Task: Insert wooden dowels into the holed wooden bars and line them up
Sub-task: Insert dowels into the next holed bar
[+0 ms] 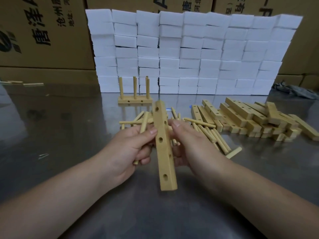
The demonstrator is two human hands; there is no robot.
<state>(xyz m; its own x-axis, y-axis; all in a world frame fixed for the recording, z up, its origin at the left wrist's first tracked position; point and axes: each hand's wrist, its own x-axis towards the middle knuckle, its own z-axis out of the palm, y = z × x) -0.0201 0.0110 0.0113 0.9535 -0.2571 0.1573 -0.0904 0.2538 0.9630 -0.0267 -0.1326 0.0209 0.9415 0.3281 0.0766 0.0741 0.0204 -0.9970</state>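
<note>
Both forearms reach in from the bottom edge over a grey metal table (51, 128). Between the hands a holed wooden bar (164, 149) is held off the table, its long axis running away from the camera and its drilled face turned up, with four holes showing along it. The left hand (131, 149) is closed around a single dowel (142, 133), which sticks out above and below the fist, while its thumb presses the bar's left edge. The right hand (186, 144) grips the bar from the right side, thumb on top; its fingers are tucked under, so how they wrap is hard to tell.

Just beyond the hands lies a loose heap of dowels (203, 130), crossed over one another and partly hidden by the bar and fingers. To the right of it sits a pile of holed bars (250, 118), stacked untidily in several layers. Farther back, near the centre, a finished bar (135, 100) lies flat with upright dowels standing in it; three clear posts show, and the right-hand one may be two close together.

Behind that rises a wall of white foam blocks (189, 52), stacked in columns, and behind it brown cardboard cartons (43, 31) with printed characters. Two stray dowels (32, 84) lie far left on the table, and a crumpled grey cloth (296, 91) rests at the far right.
</note>
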